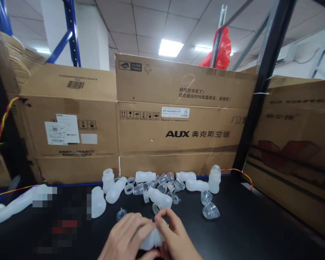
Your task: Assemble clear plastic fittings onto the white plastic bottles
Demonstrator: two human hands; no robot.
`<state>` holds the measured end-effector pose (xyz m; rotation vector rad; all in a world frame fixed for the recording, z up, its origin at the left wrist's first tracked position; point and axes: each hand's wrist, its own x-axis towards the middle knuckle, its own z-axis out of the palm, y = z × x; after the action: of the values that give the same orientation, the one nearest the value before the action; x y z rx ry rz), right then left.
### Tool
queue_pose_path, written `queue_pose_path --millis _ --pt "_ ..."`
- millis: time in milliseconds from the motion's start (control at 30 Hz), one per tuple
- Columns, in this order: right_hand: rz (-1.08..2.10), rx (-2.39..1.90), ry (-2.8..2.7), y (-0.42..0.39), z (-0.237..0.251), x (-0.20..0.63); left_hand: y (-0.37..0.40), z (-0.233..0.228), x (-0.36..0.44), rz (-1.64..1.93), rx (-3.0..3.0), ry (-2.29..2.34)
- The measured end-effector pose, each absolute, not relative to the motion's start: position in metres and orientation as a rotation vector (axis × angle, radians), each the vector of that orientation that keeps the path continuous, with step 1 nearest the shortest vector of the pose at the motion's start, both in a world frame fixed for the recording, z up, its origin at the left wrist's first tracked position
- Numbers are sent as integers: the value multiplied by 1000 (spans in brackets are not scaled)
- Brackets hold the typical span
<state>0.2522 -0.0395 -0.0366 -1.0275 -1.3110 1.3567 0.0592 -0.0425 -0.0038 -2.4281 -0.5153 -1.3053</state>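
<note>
Low in the head view, a whitish translucent bottle [148, 242] is held between both hands, close to the table's front. My left hand [127, 234] wraps round its body from the left. At its right end, the bent fingers of my right hand [174, 234] close on the bottle; what the fingertips pinch there is partly hidden. Just beyond the hands lie another white bottle [159, 198] on its side and a clear ring [155, 208]. A small clear nipple-like part [121, 214] rests by my left hand.
Several white bottles, such as an upright one [214, 180], and clear caps [211, 211] lie along the back of the black table [249, 224]. Cardboard [141, 151] walls off the back. A long plastic-wrapped item [21, 204] lies at left, beside black posts and yellow-red wires.
</note>
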Motion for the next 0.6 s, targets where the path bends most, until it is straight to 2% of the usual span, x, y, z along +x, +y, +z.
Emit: queue_pose_path --millis 200,233,367,600 --pt "734 -1025 -1535 -50 -10 273 -17 30 4 -1375 -2195 -648" --pt "652 -1039 -1537 -49 -8 278 -7 36 -12 -1443 -2089 -748" --pt "369 -1061 -1566 -43 -7 291 37 49 -86 -1578 -1899 -1721" --pt "225 -1018 -1670 -41 -10 297 72 17 -176 -1540 -1900 -2280"
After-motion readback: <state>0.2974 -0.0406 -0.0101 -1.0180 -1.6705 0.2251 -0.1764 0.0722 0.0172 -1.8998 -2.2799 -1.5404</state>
